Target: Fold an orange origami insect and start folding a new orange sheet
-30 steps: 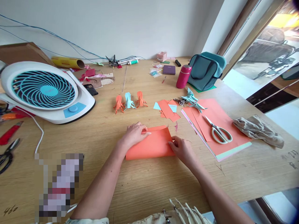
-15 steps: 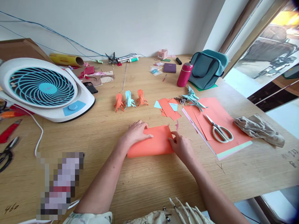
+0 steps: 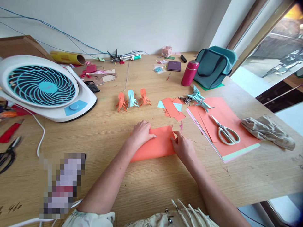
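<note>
Both bare forearms reach forward and converge. The left hand lies palm down, its fingers flat, together and pointing right. Just right of those fingers, the right hand sits knuckles up, its fingertips curled leftward.

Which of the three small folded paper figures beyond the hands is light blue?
The middle folded paper figure, light blue; the left orange figure and right orange figure flank it.

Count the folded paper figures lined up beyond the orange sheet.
3: the left orange figure, the blue figure in the middle, the right orange figure; none looks hidden.
</note>
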{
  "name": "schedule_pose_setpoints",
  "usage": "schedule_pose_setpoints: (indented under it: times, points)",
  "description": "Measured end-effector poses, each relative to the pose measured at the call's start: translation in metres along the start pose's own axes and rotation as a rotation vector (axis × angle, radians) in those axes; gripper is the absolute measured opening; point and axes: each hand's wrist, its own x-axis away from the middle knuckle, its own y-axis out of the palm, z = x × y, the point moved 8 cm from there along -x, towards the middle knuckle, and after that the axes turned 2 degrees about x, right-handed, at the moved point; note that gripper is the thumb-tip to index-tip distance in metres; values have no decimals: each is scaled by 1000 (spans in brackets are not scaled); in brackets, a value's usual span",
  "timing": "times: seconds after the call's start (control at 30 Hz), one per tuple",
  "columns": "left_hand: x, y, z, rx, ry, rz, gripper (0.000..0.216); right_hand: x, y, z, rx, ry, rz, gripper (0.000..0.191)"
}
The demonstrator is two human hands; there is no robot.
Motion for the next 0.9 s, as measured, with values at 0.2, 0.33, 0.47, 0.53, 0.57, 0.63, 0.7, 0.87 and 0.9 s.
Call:
schedule_pose_setpoints:
  times: [0.2, 0.33, 0.47, 0.53, 0.57, 0.63, 0.7, 0.87, 0.9]
  points:
    - [-1, 2, 5, -51, -84, 12, 36, 1, 2, 0, 14, 3, -2, 37]
    - [-3, 5, 1, -52, -103, 6, 35, 1, 2, -1, 2, -6, 5, 36]
    - [-5, 9, -3, -23, -85, 6, 23, 2, 2, -1, -36, -17, 16, 35]
    - [-5, 9, -5, 4, -74, 14, 16, 3, 3, 0, -64, -22, 25, 34]
    - [-4, 9, -5, 23, -67, 16, 12, 3, 3, 0, -80, -25, 28, 34]
    - [-2, 9, -6, 73, -50, 9, 6, 4, 4, 2, -122, -33, 38, 33]
    - [2, 8, -6, 134, -34, -3, 7, 4, 4, 4, -178, -40, 52, 33]
    - [19, 1, -8, 272, 7, -14, 16, 1, -1, 10, -383, -60, 113, 32]
    - [22, -1, -8, 291, 17, -14, 18, 0, -3, 11, -434, -67, 125, 32]
